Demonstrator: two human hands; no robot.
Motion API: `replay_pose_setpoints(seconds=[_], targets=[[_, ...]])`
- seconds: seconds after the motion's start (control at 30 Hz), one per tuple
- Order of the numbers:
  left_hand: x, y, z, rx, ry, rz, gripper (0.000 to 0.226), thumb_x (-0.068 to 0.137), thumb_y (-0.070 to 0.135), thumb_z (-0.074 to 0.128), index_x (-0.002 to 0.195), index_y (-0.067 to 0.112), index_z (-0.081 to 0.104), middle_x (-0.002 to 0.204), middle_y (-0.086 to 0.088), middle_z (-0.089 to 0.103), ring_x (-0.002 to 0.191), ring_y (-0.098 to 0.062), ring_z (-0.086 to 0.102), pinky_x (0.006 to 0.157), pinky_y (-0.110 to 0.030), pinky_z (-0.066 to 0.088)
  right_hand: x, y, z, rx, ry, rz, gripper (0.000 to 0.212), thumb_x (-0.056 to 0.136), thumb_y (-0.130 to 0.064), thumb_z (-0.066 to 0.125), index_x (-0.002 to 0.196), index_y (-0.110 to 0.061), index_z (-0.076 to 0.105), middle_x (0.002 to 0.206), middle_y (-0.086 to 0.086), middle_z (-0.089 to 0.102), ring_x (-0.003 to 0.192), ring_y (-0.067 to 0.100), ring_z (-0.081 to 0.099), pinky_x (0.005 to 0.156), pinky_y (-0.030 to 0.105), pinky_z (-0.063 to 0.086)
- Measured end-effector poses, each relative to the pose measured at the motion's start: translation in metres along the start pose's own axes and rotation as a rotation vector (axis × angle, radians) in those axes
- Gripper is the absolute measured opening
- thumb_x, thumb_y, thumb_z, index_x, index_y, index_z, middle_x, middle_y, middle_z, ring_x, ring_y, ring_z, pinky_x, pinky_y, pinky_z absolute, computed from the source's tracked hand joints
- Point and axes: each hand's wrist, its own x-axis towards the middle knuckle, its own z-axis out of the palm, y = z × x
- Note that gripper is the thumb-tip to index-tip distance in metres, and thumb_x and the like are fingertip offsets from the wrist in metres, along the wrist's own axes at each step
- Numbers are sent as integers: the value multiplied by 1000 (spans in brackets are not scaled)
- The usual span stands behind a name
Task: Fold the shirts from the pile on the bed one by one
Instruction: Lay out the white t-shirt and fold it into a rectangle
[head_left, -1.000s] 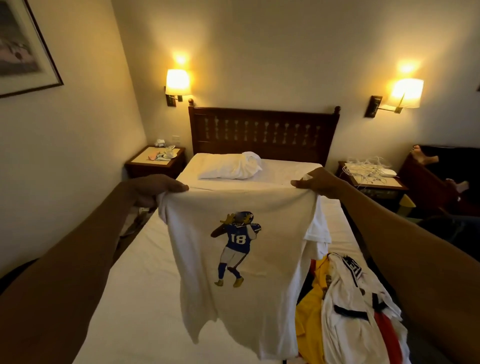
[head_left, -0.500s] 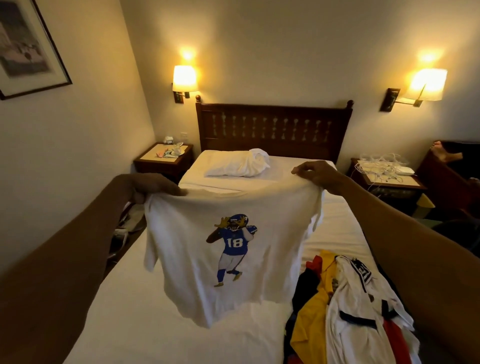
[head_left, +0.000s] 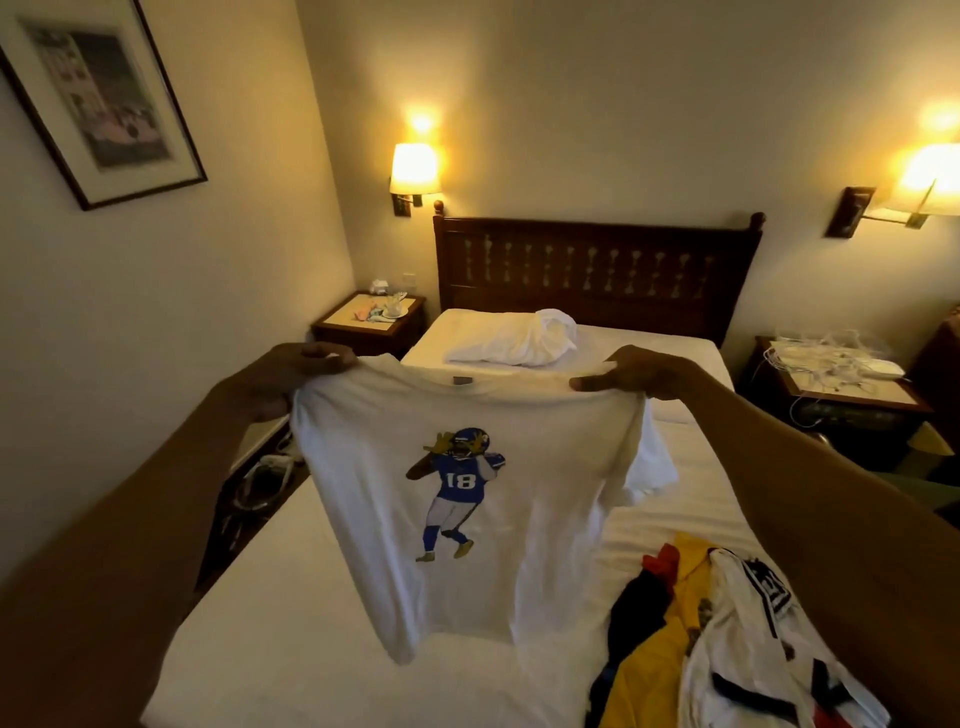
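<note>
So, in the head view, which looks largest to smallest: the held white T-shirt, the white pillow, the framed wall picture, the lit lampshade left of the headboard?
1. White T-shirt with blue player print, though nearest the camera.
2. Dark-framed wall picture.
3. White pillow.
4. Lit cream lampshade.

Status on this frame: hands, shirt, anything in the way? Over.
Hands: left hand, right hand each pinch a shoulder of the white shirt. Shirt spread, unfolded, hanging over the bed. Beside it, right: shirt pile.
</note>
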Motion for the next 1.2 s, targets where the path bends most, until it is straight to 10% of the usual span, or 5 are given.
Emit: replay_pose_setpoints(seconds=[0.37,0.73,0.97,1.13,1.2], targets=[[-40,-32,-34,233,193,-172,51,71,46,85,101,6,78,100,-14,75,98,-31,69,87,-45,57,36,-36,49,182,177,-356,40,92,-48,61,98,-11,75,95,3,68,90,17,61,89,37,47],[-65,-105,-97,43,531,-111,23,92,28,70,109,13,74,95,0,73,98,-20,65,68,-17,50,102,-100,139,6,80,-440,45,100,-42,49,98,-3,71,101,11,67,96,26,58,85,33,39],[-17,-135,-186,263,715,-67,21,99,26,61,105,11,72,112,-13,68,107,-28,60,94,-38,46,178,-188,194,-262,141,-281,49,99,-50,48,113,-8,69,113,14,65,105,33,58,81,36,43],[19,-159,-262,528,838,-111,22,105,30,46,104,15,63,113,-18,65,104,-39,59,85,-42,45,254,-263,245,-524,64,-333,82,88,-49,67,153,-17,27,140,16,46,130,32,42,103,39,42],[26,-164,-289,577,903,-131,25,106,30,43,103,14,62,111,-19,65,102,-40,59,83,-44,46,275,-300,265,-398,13,-272,63,93,-43,63,144,-12,42,133,18,53,123,33,51,97,38,46]])
